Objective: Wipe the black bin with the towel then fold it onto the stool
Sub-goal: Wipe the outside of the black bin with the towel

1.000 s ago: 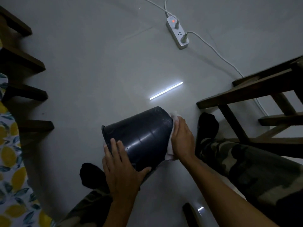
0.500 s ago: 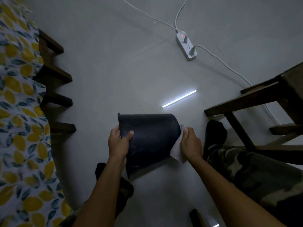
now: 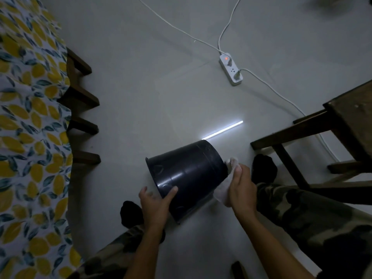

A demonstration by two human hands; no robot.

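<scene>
The black bin (image 3: 189, 174) lies tipped on its side over the grey floor, its open rim to the left and its base to the right. My left hand (image 3: 156, 206) grips the rim at the lower left, thumb over the outer wall. My right hand (image 3: 241, 188) presses a white towel (image 3: 223, 192) against the bin's base end; part of the towel is hidden under my palm. The dark wooden stool (image 3: 350, 119) stands at the right, its seat partly cut off by the frame edge.
A bed with a lemon-print sheet (image 3: 30, 137) and wooden slats fills the left side. A white power strip (image 3: 231, 69) with cables lies on the floor beyond the bin. My legs in camouflage trousers (image 3: 314, 222) and black socks flank the bin.
The bin has been turned in my hands, its base end now tilted up and right. My left hand shifted lower on the rim; my right hand slid the towel along the base end.
</scene>
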